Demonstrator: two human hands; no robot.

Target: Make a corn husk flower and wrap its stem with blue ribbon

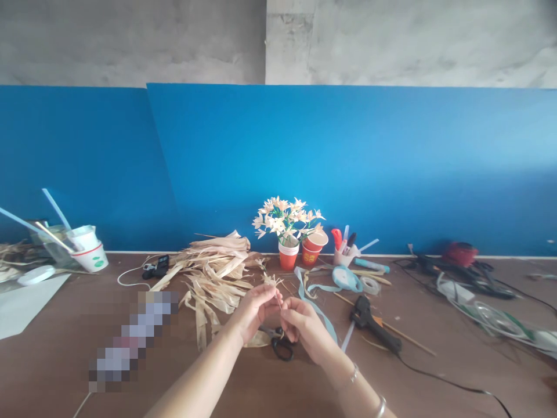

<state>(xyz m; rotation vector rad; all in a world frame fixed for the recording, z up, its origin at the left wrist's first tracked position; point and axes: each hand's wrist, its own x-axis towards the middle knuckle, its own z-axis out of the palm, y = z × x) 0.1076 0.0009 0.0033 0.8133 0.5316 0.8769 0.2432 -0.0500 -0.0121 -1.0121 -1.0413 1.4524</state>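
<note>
Both my hands meet above the brown table (pixel 56 342), a little in front of a heap of dried husk strips (pixel 213 273). My left hand (pixel 252 310) pinches the top of a thin stick with a small husk piece (pixel 273 284) on it. My right hand (pixel 302 325) is closed around the same stick lower down. Black-handled scissors (pixel 281 345) lie on the table just under my hands. A pale blue ribbon (pixel 322 316) trails past my right hand.
Orange paper cups with husk flowers (pixel 287 223) stand at the back. A black glue gun (pixel 369 322) with its cord lies to the right, with tape rolls (pixel 348 278), a pen cup (pixel 343 252) and tangled cables (pixel 470 273) beyond. White cups (pixel 89 249) and white paper (pixel 26 299) are on the left.
</note>
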